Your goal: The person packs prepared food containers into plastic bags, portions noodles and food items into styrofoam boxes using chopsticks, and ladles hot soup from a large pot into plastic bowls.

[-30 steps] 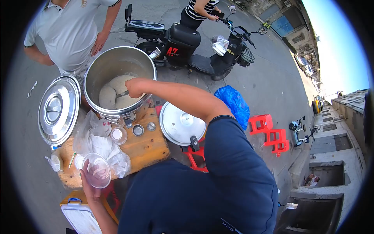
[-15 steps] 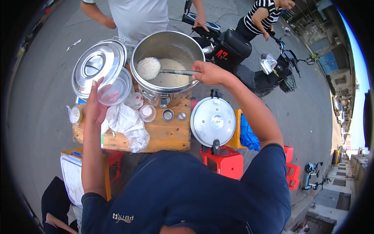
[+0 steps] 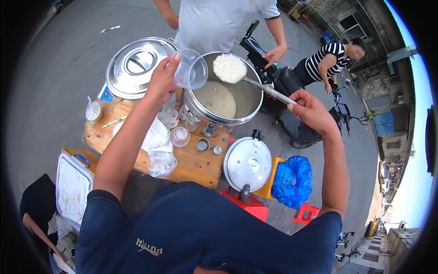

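Observation:
My right hand (image 3: 310,109) grips the end of a long-handled metal ladle (image 3: 267,88). Its bowl is heaped with a white, lumpy, porridge-like food (image 3: 229,68), held above the far side of a big steel pot (image 3: 258,107). More of the pale, soupy food (image 3: 214,98) lies inside the pot. Fingers and thumb of my left hand (image 3: 165,77) close on a clear plastic tub (image 3: 191,69), tilted at the pot's left rim, close to the ladle's bowl. No food shows in the tub. Behind my left hand is the steel pot lid (image 3: 138,68).
On the wooden table (image 3: 196,166) are a white cloth (image 3: 157,137), plastic bags, a small clear cup (image 3: 180,136) and small metal cups. A pressure cooker (image 3: 247,164) stands to the right, near a blue bag (image 3: 292,181). A person in white stands across; another stands by a scooter (image 3: 296,123).
My right hand has raised the loaded ladle up and to the right, out of the pot. My left hand has brought the tub from beside the lid to the pot's rim.

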`<state>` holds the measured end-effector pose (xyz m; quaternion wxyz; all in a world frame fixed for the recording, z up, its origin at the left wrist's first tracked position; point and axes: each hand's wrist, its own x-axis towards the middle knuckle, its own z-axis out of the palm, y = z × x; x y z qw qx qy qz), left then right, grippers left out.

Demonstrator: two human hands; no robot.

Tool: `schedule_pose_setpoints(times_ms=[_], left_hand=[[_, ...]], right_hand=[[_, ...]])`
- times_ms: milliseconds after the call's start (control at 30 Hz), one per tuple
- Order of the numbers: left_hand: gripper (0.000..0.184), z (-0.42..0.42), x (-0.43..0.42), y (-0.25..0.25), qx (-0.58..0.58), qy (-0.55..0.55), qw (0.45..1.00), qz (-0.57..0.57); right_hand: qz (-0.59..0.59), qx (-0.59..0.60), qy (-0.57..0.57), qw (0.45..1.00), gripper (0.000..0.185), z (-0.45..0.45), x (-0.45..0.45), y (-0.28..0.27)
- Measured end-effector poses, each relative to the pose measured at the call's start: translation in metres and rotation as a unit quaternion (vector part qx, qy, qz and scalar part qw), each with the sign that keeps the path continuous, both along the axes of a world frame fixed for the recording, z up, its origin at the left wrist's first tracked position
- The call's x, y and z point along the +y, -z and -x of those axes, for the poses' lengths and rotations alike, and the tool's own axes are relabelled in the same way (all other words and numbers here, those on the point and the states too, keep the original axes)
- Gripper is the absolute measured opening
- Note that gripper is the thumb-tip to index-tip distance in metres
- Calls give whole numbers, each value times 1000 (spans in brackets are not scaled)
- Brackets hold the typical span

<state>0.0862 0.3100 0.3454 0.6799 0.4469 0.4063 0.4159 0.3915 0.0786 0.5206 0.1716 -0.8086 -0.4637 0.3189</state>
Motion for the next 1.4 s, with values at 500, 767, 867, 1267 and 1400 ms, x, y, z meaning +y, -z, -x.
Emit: schedule_pose_setpoints(times_ms=[500,767,867,1267,1400], left_hand=[[67,-102,5,36,-91,137,979,123],[64,-88,4,49,-113,137,979,96],[63,-79,6,45,-123,130,980,88],[59,-34,5,25,-139,102,981,89],[62,-19,0,21,-142,84,983,82]], right_hand=[[-148,-362,-123,912,25,48,-21,8],[-147,-262,-21,954,26,29,-41,27],[-153,-164,25,974,28,6,-43,32],[148,-385,-128,902,31,10,69,128],[190,-364,-167,896,38,15,112,185]])
